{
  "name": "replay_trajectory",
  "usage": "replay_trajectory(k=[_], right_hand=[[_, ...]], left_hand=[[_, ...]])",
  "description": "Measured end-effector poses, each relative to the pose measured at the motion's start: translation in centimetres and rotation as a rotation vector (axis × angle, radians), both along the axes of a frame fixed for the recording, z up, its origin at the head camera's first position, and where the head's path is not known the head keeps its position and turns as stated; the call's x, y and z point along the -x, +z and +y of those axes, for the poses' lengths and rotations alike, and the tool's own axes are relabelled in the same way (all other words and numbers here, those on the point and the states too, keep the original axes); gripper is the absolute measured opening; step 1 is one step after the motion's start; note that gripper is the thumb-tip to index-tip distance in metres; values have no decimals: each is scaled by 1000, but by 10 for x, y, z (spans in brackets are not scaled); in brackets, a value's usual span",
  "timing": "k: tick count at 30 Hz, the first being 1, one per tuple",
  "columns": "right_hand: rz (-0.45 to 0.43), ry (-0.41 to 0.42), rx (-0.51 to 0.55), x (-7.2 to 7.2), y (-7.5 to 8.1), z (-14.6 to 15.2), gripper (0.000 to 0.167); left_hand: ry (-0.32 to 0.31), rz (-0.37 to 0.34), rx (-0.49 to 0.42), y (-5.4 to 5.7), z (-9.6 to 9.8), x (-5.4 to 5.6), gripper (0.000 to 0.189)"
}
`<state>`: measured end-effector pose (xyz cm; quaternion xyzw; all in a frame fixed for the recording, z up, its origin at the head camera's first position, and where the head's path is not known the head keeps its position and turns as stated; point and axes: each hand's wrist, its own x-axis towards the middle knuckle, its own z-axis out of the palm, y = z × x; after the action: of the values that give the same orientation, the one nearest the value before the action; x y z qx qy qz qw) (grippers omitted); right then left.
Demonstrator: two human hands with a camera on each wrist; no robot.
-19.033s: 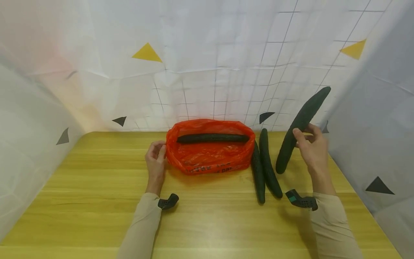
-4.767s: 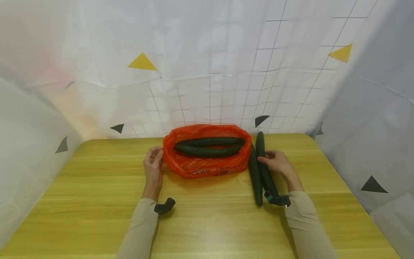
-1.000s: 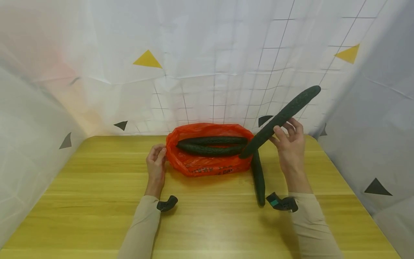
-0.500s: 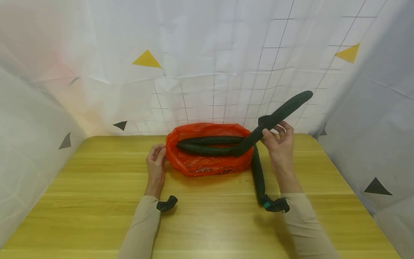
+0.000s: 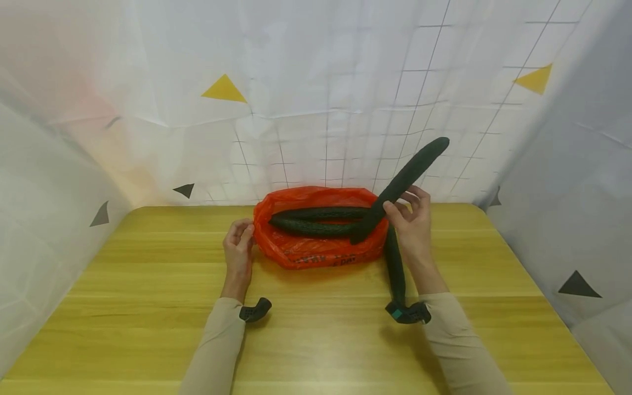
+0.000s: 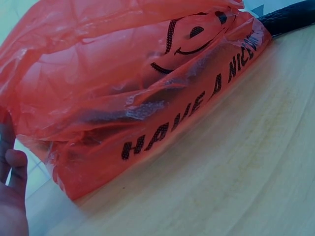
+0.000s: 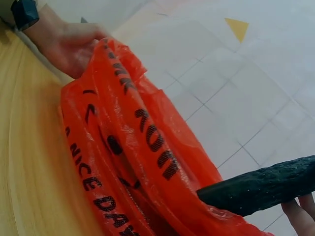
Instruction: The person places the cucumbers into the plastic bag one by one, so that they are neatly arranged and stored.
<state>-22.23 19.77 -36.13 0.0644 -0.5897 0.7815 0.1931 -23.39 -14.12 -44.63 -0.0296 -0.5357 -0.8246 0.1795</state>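
On the left, the left hand (image 5: 238,241) pinched the rim of the red bag (image 5: 283,253), mouth wide! Inside lay 2 cucumbers (image 5: 311,228), side by side. In over the right rim came a tilted cucumber (image 5: 406,178), lower end inside, and just below, 1 loose cucumber (image 5: 394,260) lay on the table (image 5: 321,329). Farthest right, the right hand (image 5: 413,222) gripped the tilted one: seemingly mid-loading, calling for its raised end to be levelled and lowered in!
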Motion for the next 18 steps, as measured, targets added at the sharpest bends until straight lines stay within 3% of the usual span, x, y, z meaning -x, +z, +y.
replay_trajectory(k=[9,18], right_hand=[[81,-35,-198,4,-2,-4,53],[100,5,-314,-11,16,-14,52]], left_hand=[[-4,-2,-15,1,1,0,40],[4,-7,-15,1,1,0,34]])
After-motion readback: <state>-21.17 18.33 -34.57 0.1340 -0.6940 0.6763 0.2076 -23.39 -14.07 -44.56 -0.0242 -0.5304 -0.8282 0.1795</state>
